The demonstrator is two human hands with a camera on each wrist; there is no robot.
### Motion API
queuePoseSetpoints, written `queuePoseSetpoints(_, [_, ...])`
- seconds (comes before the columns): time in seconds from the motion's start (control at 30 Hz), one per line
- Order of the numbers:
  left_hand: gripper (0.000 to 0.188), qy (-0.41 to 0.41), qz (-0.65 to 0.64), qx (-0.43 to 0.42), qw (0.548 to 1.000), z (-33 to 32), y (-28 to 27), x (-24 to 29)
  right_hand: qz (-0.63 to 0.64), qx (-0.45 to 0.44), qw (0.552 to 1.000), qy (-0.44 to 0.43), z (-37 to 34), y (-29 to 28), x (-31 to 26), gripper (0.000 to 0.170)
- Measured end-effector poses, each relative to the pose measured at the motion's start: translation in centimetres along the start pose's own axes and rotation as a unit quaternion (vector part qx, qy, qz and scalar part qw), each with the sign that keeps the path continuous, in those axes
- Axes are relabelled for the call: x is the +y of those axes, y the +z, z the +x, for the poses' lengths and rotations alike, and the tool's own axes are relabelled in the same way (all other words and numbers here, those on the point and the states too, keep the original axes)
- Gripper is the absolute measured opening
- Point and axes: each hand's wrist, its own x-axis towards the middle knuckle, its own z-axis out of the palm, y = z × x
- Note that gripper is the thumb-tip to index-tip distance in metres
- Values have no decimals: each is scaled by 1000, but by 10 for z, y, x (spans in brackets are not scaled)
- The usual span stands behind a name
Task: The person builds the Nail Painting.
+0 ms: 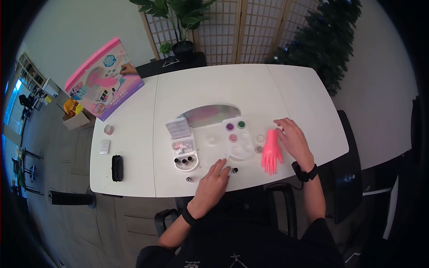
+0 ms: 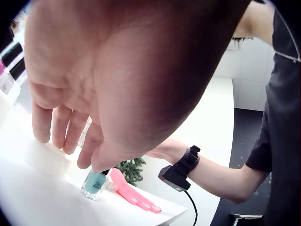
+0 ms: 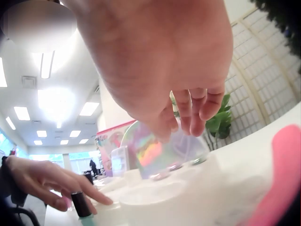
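Note:
My left hand (image 1: 212, 183) is held low over the table's front edge, fingers extended and nothing between them. Right beside it stands a teal nail polish bottle (image 2: 94, 185) with a black cap (image 3: 81, 205). The left fingertips are close to the white palette tray (image 1: 241, 154), which carries purple, green and pink pots. A pink model hand (image 1: 271, 154) lies palm-side unclear, fingers toward me. Over its wrist end, at its right, hovers my right hand (image 1: 292, 139), its fingers loosely bent and holding nothing.
A white organizer (image 1: 185, 166) with an open lid and several black-capped bottles stands left of centre, a shiny curved panel (image 1: 210, 116) behind it. Small round pots (image 1: 259, 139) sit beside the model hand. Farther left are a black case (image 1: 117, 168) and a pink box (image 1: 105, 80).

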Motion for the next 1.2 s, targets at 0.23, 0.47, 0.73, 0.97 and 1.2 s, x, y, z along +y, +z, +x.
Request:
queuePoseSetpoints(0.23, [33, 11, 21, 2, 1000, 3, 1, 0, -12, -66, 994, 92, -33, 19, 59, 30])
queuePoseSetpoints(0.47, [35, -6, 10, 0, 1000, 3, 2, 1, 23, 3, 996, 86, -23, 4, 39, 29])
queuePoseSetpoints(0.73, [33, 3, 12, 12, 1000, 1, 2, -1, 54, -34, 993, -96, 12, 28, -50, 31])
queuePoseSetpoints(0.97, [32, 8, 10, 12, 1000, 2, 1, -1, 28, -57, 991, -119, 24, 53, -64, 25])
queuePoseSetpoints(1.2, [32, 14, 14, 10, 1000, 2, -1, 0, 23, -67, 990, -119, 23, 54, -66, 24])
